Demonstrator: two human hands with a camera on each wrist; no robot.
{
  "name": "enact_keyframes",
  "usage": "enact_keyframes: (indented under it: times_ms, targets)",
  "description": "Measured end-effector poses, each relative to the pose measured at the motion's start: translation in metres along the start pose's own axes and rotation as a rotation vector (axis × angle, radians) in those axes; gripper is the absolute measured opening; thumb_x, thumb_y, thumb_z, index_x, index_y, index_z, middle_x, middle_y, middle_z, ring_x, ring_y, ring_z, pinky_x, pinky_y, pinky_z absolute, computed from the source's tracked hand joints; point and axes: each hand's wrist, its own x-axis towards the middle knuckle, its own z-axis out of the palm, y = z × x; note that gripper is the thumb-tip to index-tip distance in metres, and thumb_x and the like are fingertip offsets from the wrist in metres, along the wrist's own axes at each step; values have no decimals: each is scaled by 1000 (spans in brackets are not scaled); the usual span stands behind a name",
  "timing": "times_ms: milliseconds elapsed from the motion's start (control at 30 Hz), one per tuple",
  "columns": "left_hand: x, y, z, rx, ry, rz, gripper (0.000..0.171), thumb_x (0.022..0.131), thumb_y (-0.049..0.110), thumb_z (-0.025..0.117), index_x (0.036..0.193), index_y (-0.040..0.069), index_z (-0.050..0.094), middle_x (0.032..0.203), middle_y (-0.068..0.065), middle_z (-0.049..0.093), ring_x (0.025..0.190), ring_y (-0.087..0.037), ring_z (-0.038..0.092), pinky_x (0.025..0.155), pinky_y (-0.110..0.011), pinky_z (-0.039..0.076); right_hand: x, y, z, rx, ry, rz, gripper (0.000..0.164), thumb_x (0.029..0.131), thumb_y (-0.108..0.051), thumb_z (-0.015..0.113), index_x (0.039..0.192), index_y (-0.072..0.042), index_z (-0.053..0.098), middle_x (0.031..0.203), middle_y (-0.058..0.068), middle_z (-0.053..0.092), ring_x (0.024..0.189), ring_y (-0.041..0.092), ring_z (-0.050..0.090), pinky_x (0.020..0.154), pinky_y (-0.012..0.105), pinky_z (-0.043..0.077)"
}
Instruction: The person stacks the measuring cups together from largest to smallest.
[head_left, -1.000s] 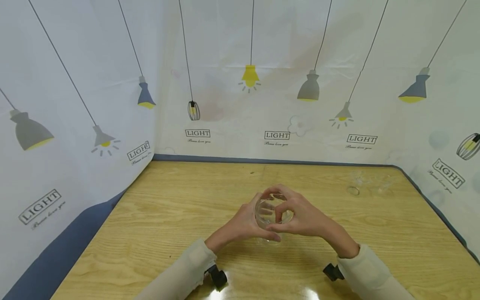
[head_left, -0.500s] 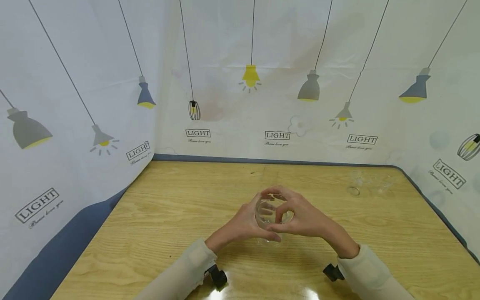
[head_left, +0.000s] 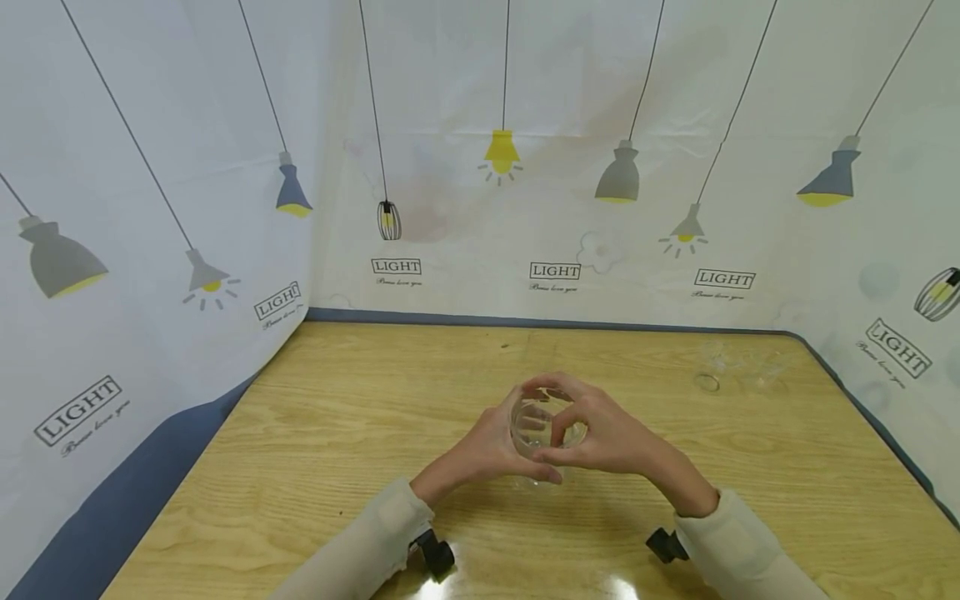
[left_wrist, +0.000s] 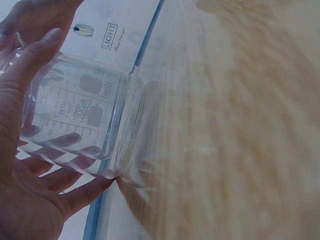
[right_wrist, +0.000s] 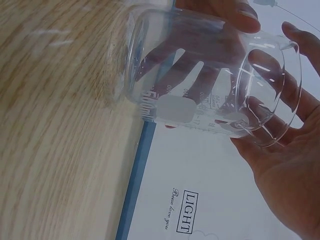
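A clear glass beaker (head_left: pixel 531 423) with white graduation marks and a 500 ml print stands upright on the wooden table in front of me. My left hand (head_left: pixel 491 442) wraps its side, thumb toward me; the fingers show through the glass (left_wrist: pixel 75 110) in the left wrist view. At the top, my right hand (head_left: pixel 607 433) grips the rim, its index finger curled over the mouth. Seen from the right wrist, curved glass edges overlap near the rim of the beaker (right_wrist: pixel 175 107), and I cannot tell whether the right fingers also hold a separate piece there.
Toward the back right of the table (head_left: pixel 375 375) lie several clear glass pieces (head_left: pixel 765 367), hard to make out, and a thin-rimmed ring shape (head_left: pixel 707 382). A white printed curtain (head_left: pixel 450 275) encloses the back and sides. Black wrist cameras (head_left: pixel 435 557) hang below both sleeves.
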Motion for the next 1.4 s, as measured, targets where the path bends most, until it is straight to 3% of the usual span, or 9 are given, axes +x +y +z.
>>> enact_keyframes:
  times_ms: [433, 800, 1267, 1400]
  targets:
    - [1, 0, 0, -20, -2, 1, 100, 73, 53, 92, 152, 36, 33, 147, 1, 57, 132, -17, 61, 99, -30, 56, 1, -1, -1, -9, -5, 9, 27, 84, -28, 86, 65, -36, 69, 149, 4, 56, 141, 27, 51, 110, 55, 49]
    - [2, 1, -1, -22, -5, 13, 98, 74, 50, 92, 152, 34, 33, 145, -2, 60, 134, -26, 60, 102, -36, 56, 2, -1, -2, 1, -10, 3, 27, 85, -27, 85, 64, -36, 70, 150, 6, 56, 141, 28, 51, 109, 59, 48]
    - [2, 1, -1, -36, -22, 4, 106, 74, 51, 92, 155, 17, 32, 145, -3, 59, 134, -26, 59, 100, -29, 56, 1, -2, -1, -2, -12, 7, 27, 86, -28, 84, 65, -37, 70, 153, 5, 54, 144, 28, 48, 111, 61, 45]
    - [1, 2, -1, -34, -19, 2, 106, 73, 53, 92, 155, 20, 33, 145, -3, 59, 134, -25, 60, 100, -29, 55, 1, -2, -1, -1, -12, 2, 27, 86, -27, 84, 66, -37, 70, 153, 5, 53, 144, 29, 47, 110, 61, 45]
